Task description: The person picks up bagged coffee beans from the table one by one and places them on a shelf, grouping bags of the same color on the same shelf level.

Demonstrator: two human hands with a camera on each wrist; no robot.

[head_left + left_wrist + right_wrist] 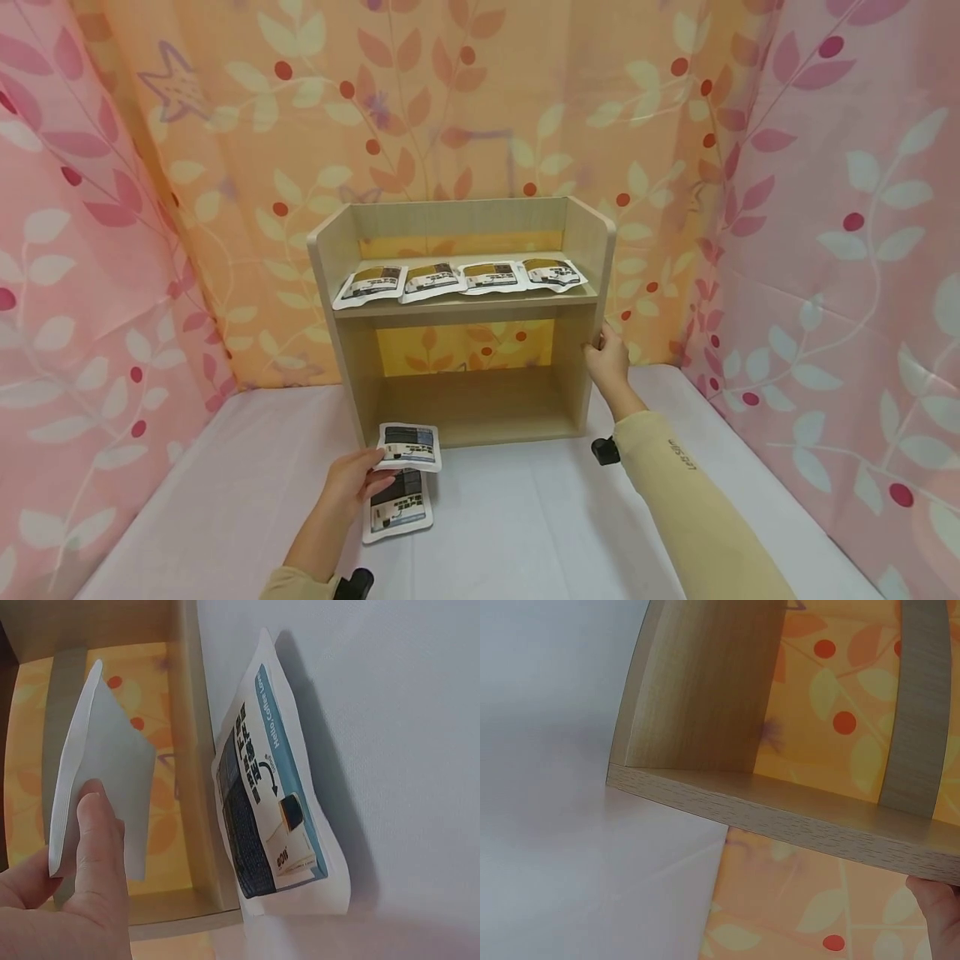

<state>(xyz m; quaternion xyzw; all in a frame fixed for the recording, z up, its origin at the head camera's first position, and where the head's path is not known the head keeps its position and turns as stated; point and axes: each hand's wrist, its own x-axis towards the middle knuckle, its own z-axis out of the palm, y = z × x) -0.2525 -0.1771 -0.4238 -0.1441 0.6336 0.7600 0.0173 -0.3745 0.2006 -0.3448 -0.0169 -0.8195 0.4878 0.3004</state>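
I am pinching a packet (408, 444) in my left hand (351, 487), lifted just over another packet on the worktop (525, 517), while my right hand (607, 360) is gripping the shelf's (465, 310) side; keeping it level should help

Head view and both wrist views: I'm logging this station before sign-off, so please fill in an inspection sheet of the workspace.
Surface: white cloth-covered table, flat.
Job's things: dark-printed white sachet pinched in the left hand; a second matching sachet flat on the table beneath it; light wooden two-tier shelf, lower bay bare, four brown-printed white sachets in a row on the upper tier.
Clutter: nothing seen.
Grips: left hand holds the raised sachet; right hand touches the shelf's right side panel.
Cables: nothing seen.
Surroundings: pink and orange leaf-patterned curtains on three sides.
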